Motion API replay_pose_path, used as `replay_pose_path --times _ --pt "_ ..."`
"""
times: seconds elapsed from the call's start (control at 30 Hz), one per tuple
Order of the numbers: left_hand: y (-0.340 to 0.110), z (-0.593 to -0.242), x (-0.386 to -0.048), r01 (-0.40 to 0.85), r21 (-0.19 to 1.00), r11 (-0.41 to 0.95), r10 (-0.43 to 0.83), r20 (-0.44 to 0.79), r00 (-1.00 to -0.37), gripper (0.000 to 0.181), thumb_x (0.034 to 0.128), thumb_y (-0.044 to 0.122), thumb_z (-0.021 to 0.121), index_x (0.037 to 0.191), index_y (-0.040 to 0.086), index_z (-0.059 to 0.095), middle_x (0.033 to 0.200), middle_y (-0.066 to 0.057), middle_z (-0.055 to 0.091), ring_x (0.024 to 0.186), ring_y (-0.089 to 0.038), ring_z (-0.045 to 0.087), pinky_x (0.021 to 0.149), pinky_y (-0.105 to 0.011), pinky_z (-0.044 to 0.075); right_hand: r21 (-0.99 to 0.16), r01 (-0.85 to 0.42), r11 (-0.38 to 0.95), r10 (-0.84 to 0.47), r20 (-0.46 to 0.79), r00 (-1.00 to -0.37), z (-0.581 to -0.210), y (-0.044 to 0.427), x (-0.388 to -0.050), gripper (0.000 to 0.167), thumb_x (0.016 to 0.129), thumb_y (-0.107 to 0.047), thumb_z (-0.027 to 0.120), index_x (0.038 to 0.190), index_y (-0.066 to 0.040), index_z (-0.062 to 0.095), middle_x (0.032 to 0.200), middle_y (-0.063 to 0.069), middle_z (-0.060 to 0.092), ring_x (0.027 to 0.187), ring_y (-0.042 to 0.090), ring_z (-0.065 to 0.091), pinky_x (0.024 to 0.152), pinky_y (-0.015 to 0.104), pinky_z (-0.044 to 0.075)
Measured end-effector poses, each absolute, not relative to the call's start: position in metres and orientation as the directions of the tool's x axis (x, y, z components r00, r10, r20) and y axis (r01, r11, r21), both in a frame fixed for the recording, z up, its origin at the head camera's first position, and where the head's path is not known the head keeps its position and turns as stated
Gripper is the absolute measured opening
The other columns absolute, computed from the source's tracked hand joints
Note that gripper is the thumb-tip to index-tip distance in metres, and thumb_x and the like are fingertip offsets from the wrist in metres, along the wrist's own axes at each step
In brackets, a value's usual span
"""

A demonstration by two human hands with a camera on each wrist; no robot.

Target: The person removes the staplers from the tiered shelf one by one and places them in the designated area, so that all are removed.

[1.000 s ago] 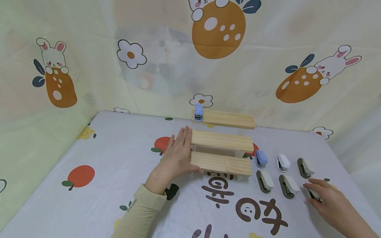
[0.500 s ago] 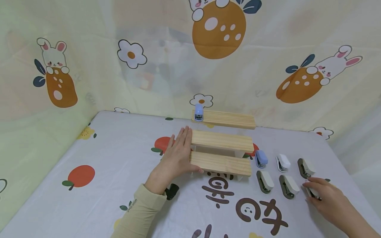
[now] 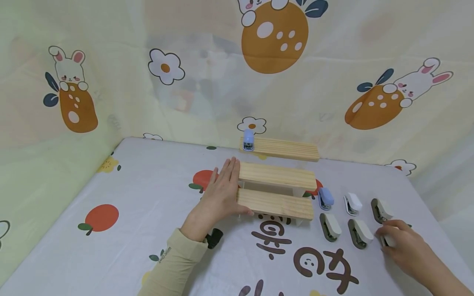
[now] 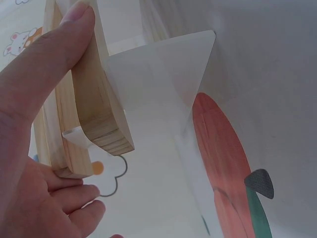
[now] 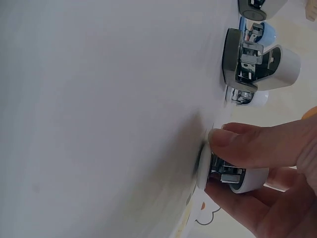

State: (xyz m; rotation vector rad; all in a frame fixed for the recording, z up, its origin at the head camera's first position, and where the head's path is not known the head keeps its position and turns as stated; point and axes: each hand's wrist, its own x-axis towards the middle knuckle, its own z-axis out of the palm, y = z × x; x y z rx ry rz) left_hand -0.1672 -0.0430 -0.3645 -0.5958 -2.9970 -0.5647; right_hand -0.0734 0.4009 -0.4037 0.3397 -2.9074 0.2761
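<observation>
My left hand [image 3: 220,195] rests against the left end of a stepped wooden rack [image 3: 275,203], its fingers straight. In the left wrist view, the thumb lies on the front plank [image 4: 94,89]. My right hand [image 3: 411,253] pinches a small white-and-grey stapler [image 5: 242,178] between thumb and fingers, low over the table at the right. It is partly hidden by the hand in the head view. A light-blue stapler [image 3: 248,140] stands on end at the left of the rear plank [image 3: 285,149].
Right of the rack lie a blue stapler [image 3: 326,198], a white stapler [image 3: 353,204] and several grey-and-white staplers [image 3: 360,233]. A patterned cloth [image 3: 140,230] covers the table. Patterned curtains [image 3: 200,98] hang behind and at the sides.
The fingers of my right hand have closed further round the stapler, which now shows less. My left hand keeps its place on the rack. The head view has shifted slightly.
</observation>
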Motion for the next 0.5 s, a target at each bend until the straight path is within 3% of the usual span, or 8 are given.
replay_pose_path --times 0.1,0.23,0.5 --pt "-0.043 -0.365 -0.167 0.377 0.340 0.862 0.365 0.100 -0.926 0.144 0.0570 0.059 0.090 0.158 0.000 0.007 0.167 -0.014 0.011 0.156 -0.028 0.010 0.125 -0.053 0.013 -0.160 -0.235 0.959 -0.204 0.193 -0.960 -0.403 0.400 -0.074 0.035 0.059 0.012 0.081 0.087 -0.003 0.068 0.104 0.026 0.060 0.092 0.051 0.062 0.072 0.062 0.052" --pt "-0.043 -0.365 -0.167 0.377 0.338 0.862 0.367 0.096 -0.925 0.144 0.0573 0.059 0.090 0.158 0.000 0.007 0.167 -0.014 0.010 0.156 -0.028 0.009 0.125 -0.053 0.012 -0.173 -0.177 0.969 -0.168 0.068 -0.983 -0.396 0.398 -0.075 0.033 0.066 0.010 0.079 0.096 0.003 0.068 0.111 0.032 0.055 0.100 0.055 0.058 0.078 0.065 0.051" --pt "-0.043 -0.365 -0.168 0.375 0.335 0.865 0.364 0.096 -0.926 0.143 0.0571 0.060 0.090 0.158 0.000 0.007 0.167 -0.014 0.010 0.156 -0.027 0.009 0.125 -0.052 0.012 -0.142 -0.248 0.958 -0.206 0.258 -0.944 -0.378 0.391 -0.067 0.033 0.067 0.004 0.081 0.096 0.000 0.066 0.112 0.024 0.056 0.093 0.046 0.061 0.070 0.062 0.050"
